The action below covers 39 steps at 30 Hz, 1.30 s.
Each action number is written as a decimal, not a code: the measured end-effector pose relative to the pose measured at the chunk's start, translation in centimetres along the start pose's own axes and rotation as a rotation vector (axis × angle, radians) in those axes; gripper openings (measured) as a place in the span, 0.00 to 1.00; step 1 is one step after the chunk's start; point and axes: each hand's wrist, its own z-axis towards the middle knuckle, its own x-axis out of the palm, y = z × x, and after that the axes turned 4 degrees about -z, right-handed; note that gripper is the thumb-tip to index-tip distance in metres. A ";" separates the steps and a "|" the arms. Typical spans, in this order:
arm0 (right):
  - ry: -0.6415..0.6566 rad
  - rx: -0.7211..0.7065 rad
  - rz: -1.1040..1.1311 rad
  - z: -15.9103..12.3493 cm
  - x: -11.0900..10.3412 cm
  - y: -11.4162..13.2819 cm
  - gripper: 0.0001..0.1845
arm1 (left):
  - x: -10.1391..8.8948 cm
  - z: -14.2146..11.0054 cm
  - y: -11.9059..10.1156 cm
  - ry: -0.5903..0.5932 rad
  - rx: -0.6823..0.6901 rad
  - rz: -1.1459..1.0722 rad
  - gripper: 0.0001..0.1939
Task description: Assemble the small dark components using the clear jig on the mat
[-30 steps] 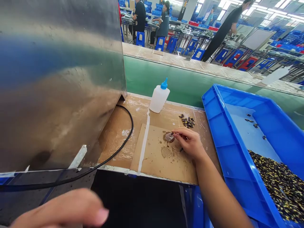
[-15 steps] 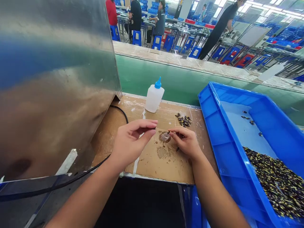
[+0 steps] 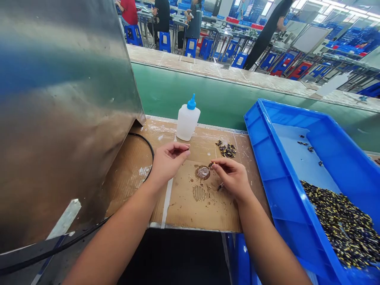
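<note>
My left hand hovers over the cardboard to the left of a small clear round dish. Its thumb and fingertips are pinched together; a tiny dark bit shows at the tips, too small to name. Just right of the dish, my right hand pinches a small black-and-yellow part between thumb and forefinger. Another small dark piece shows just below that hand's fingers. Beyond the right hand lies a loose pile of black-and-yellow parts. Wet marks surround the dish.
A white squeeze bottle with a blue nozzle stands behind the dish. To the right sits a large blue bin holding many such parts. A metal housing rises on the left, with a black cable beside it. Several people work farther back.
The view has shifted slightly. My left hand has drawn a little farther from the dish, up and left. My right hand keeps its pinch beside the dish, shifted slightly right of it.
</note>
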 end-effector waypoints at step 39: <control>-0.103 0.172 -0.125 0.4 -0.4 0.7 0.11 | 0.7 -1.1 -0.9 0.016 -0.275 -0.388 0.22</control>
